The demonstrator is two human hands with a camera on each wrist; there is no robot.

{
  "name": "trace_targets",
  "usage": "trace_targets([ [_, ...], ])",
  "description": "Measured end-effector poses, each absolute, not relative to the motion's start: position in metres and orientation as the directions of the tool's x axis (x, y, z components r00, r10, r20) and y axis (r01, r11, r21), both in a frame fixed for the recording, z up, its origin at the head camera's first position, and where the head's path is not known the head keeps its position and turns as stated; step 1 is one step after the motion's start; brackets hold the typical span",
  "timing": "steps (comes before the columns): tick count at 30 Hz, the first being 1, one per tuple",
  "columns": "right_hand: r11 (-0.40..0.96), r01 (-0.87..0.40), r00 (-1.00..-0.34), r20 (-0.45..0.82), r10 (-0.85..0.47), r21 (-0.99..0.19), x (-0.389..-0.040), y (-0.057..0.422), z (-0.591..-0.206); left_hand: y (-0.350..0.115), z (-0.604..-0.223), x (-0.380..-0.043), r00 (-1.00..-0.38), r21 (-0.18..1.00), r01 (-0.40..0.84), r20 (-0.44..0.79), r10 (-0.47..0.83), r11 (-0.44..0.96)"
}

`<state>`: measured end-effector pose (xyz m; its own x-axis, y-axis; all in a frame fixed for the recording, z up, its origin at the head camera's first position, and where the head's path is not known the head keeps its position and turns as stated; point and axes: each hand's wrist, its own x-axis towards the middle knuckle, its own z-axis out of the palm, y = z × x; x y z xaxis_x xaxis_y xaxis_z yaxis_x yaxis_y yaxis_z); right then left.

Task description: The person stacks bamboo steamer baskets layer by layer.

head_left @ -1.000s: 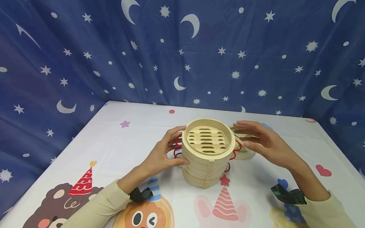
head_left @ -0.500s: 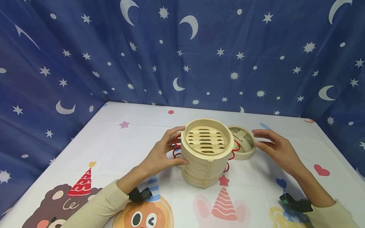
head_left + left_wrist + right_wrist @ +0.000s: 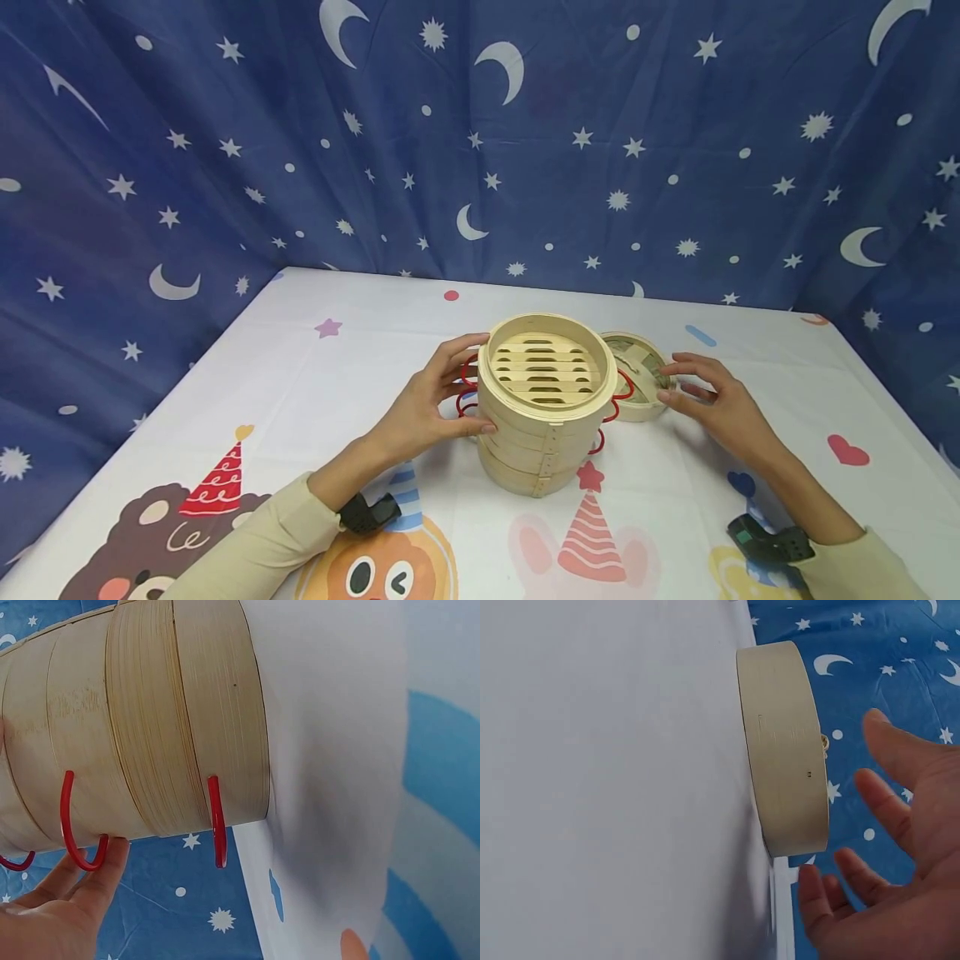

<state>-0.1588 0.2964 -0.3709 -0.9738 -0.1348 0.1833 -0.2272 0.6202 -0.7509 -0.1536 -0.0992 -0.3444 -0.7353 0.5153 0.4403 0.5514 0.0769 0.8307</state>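
A stack of round bamboo steamer baskets [image 3: 525, 446] stands upright on the table, with a slatted floor showing in its top tier. Red loop handles [image 3: 219, 840] stick out at both sides. My left hand [image 3: 423, 412] grips the stack from the left, thumb at the front and fingers round the far side. Behind the stack to the right, a round bamboo lid [image 3: 643, 410] with a woven middle lies flat, partly hidden by the stack. My right hand [image 3: 731, 408] hovers by the lid's right rim, fingers loosely bent and holding nothing; a gap shows in the right wrist view.
A white tablecloth [image 3: 375, 333] printed with cartoon animals, party hats and hearts covers the table. Behind it hangs a dark blue curtain [image 3: 555, 167] with moons and stars. A black band with a small device [image 3: 768, 542] sits on each wrist.
My right hand has drawn back to the right from over the lid, then shifted slightly down and left to its right rim. My left hand keeps its grip on the stack.
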Motion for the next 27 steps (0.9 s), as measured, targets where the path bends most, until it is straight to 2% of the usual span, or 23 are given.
trace_targets([
  [6, 0.626, -0.171, -0.984, 0.095, -0.153, -0.76, -0.16, 0.301, -0.378, -0.099, -0.344, -0.153, -0.737, 0.834, 0.547, 0.435, 0.518, 0.078],
  [16, 0.629, -0.149, -0.984, 0.048, -0.174, -0.763, -0.16, 0.302, -0.383, -0.098, -0.343, -0.153, -0.749, 0.849, 0.524, 0.42, 0.513, 0.07],
  [27, 0.654, -0.152, -0.986, 0.07, -0.15, -0.741, -0.162, 0.299, -0.386, -0.099, -0.344, -0.154, -0.739, 0.836, 0.544, 0.436, 0.514, 0.072],
])
